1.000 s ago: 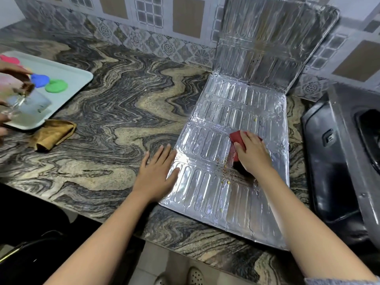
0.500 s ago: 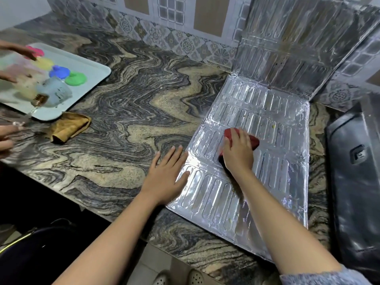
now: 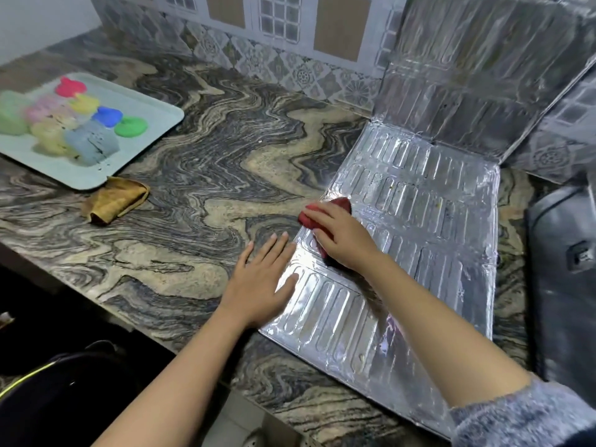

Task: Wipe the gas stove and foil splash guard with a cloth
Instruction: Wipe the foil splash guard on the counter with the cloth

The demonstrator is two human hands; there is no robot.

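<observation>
Right hand point(image 3: 343, 235) lies with nearly straight fingers on a folded dark red cloth point(image 3: 337, 204), pressing it onto the left edge of the ribbed silver foil splash guard point(image 3: 419, 221), whose near panel lies flat on the marbled stone tabletop point(image 3: 193, 204). Left hand point(image 3: 263, 282), open and flat, pins the foil's near-left edge. Wiping of the guard seems in progress; the next stroke probably needs even pressure rightward, so the thin foil does not crease.
</observation>
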